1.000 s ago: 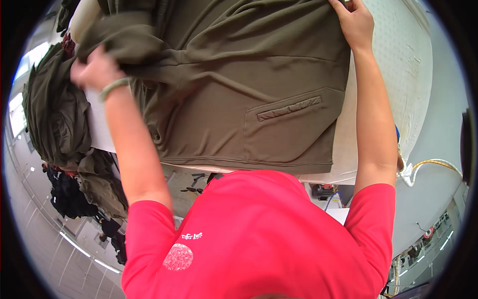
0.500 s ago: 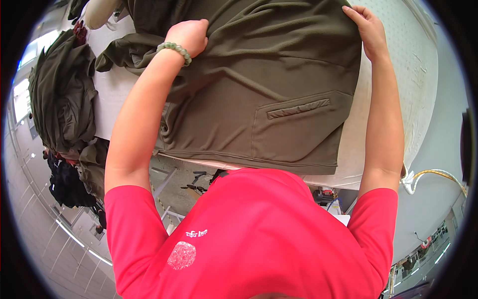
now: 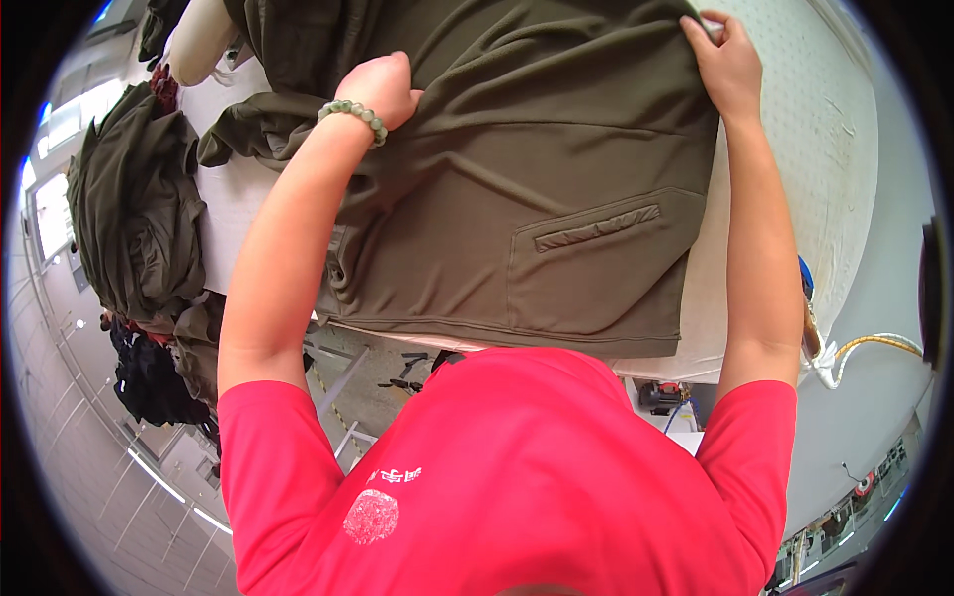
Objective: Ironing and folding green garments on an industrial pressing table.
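Note:
An olive-green jacket lies spread over a white padded table, with a slanted pocket opening near its lower right. My left hand, with a beaded bracelet at the wrist, is closed on the cloth at the upper left; its fingertips are partly hidden. At the upper right, my right hand pinches the jacket's right edge between thumb and fingers. Creases run across the cloth between both hands. The hem lies along the table's near edge, close to my body.
To the left hangs a heap of dark green garments, with black cloth below it. A pale rounded form stands at the far left of the table. White and yellow cords hang off the right edge.
The view has shifted slightly. My right hand's fingers are now more curled at the jacket's edge. My left hand keeps its hold, and the jacket lies nearly the same.

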